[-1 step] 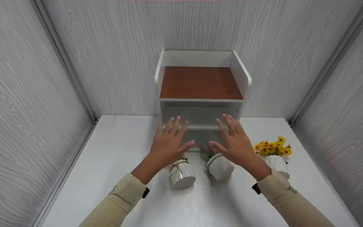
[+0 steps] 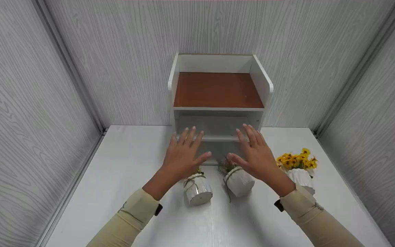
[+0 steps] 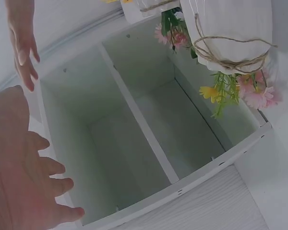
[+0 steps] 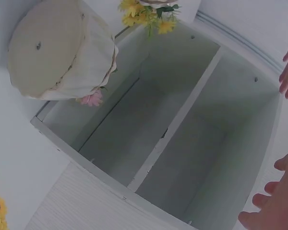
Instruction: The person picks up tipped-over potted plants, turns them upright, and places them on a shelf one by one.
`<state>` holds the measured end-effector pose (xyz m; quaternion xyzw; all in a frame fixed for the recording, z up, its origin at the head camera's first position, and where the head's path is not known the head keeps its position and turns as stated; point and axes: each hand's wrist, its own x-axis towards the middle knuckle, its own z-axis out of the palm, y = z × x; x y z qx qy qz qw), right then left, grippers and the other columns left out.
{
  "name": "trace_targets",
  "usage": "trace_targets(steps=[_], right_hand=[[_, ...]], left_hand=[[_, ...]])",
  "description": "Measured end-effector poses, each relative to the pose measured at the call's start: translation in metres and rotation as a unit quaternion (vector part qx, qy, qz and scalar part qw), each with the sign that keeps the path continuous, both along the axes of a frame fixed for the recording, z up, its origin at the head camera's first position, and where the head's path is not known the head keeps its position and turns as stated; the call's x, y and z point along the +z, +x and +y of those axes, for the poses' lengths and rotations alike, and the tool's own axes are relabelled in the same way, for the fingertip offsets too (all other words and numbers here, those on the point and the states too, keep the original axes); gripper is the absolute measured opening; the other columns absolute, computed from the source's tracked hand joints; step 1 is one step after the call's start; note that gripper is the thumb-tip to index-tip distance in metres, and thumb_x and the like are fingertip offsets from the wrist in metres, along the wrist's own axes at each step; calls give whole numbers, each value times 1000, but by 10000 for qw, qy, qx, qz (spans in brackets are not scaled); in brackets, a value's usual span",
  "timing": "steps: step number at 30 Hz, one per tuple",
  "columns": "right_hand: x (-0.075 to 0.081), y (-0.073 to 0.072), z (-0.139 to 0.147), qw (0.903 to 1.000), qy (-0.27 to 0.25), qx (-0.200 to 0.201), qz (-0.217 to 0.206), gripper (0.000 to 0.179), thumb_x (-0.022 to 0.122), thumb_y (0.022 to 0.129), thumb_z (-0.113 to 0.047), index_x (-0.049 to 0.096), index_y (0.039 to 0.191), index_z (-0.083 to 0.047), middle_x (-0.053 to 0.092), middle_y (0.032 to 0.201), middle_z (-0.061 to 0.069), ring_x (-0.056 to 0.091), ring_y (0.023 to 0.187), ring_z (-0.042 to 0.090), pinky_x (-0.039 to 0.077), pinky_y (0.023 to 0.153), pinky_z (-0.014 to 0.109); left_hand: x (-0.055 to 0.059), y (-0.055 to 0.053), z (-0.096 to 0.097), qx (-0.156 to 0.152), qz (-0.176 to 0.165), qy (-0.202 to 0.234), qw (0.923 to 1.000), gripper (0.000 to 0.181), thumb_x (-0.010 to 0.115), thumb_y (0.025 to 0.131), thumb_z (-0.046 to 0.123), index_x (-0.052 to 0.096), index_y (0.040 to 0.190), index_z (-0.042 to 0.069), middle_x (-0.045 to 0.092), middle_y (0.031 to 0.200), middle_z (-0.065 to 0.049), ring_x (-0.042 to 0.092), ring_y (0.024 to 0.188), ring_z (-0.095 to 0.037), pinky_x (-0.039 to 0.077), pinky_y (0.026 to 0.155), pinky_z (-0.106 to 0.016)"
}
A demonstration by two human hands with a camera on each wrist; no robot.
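Both hands hover with fingers spread in front of a small white shelf unit (image 2: 218, 109) with a brown top. The left hand (image 2: 182, 156) holds nothing; below its wrist a white flower pot (image 2: 199, 192) tied with twine lies on its side. Nothing is in the right hand (image 2: 257, 154) either. Beside its thumb a second white pot (image 2: 240, 181) lies tipped, pink flowers (image 3: 259, 96) showing near a pot in the left wrist view. Right of the right wrist lies a third white pot (image 2: 301, 178) with yellow flowers (image 2: 297, 160), partly hidden by the forearm.
The shelf unit stands against a grey wood-grain back wall (image 2: 142, 61), its two open compartments divided by a shelf board (image 4: 182, 115). Grey side walls (image 2: 22, 120) flank the white table (image 2: 122, 164).
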<state>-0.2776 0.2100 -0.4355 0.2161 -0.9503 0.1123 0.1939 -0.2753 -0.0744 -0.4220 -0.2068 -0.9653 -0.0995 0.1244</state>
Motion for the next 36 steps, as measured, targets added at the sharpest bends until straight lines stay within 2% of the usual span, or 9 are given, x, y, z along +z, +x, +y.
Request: trace_targets(steps=[5,8,11,18,21,23,25,31,36], right_hand=[[0,5,9,9990,-269,-268,-238,86,43,98,-68,17,163,-18,10,169,10,17,153,35,26,118,58],[-2,10,17,9973,-467,-485,-306,86,43,98,-68,16,163,-19,11,169,12,18,153,35,27,117,59],[-6,16,26,9954,-712,-604,-217,86,48,98,-65,19,163,-17,15,167,13,22,151,36,29,115,60],[-30,31,46,9913,-1015,-820,-171,83,54,99,-59,26,160,-11,20,165,16,28,148,38,40,105,61],[-38,36,57,9880,-1161,-980,-269,82,54,99,-57,24,161,-12,19,165,17,27,148,40,41,101,63],[-42,39,63,9849,-1299,-1088,-361,82,53,100,-56,23,161,-12,18,165,18,27,147,41,42,99,65],[-46,42,71,9818,-1417,-1174,-478,82,53,100,-56,21,162,-12,17,165,19,27,147,44,42,97,66],[-60,47,91,9729,-1645,-1471,-694,82,51,101,-56,20,162,-11,17,165,21,27,145,48,40,94,71],[-72,53,108,9677,-1621,-1763,-789,83,49,101,-58,20,161,-8,18,164,24,26,145,50,39,91,73]], left_hand=[[1,-10,-7,40,769,583,9953,74,42,102,61,36,157,13,40,160,-9,37,146,-29,27,119,-52],[5,-20,-15,161,1261,1165,9850,66,51,102,53,44,152,10,50,152,-10,46,139,-29,36,114,-49],[9,-32,-23,377,1471,1792,9720,62,54,102,47,47,150,9,54,147,-11,50,135,-30,41,110,-49],[23,-59,-40,941,1280,2959,9419,57,53,103,42,48,149,9,54,146,-12,50,134,-29,47,103,-52],[30,-71,-44,1060,1159,3395,9274,57,52,103,42,46,150,10,52,147,-12,50,135,-29,47,102,-53],[35,-77,-44,1066,1107,3562,9217,58,51,103,42,44,151,10,51,147,-12,51,134,-28,48,101,-53],[38,-83,-43,1031,1065,3675,9181,59,51,103,43,43,151,10,51,147,-12,52,133,-28,49,99,-52],[44,-97,-37,899,1067,3714,9179,61,50,104,45,41,152,9,51,145,-12,55,129,-28,53,93,-50],[44,-103,-33,815,1038,3866,9128,63,49,104,46,39,153,6,51,144,-13,56,129,-28,51,97,-50]])
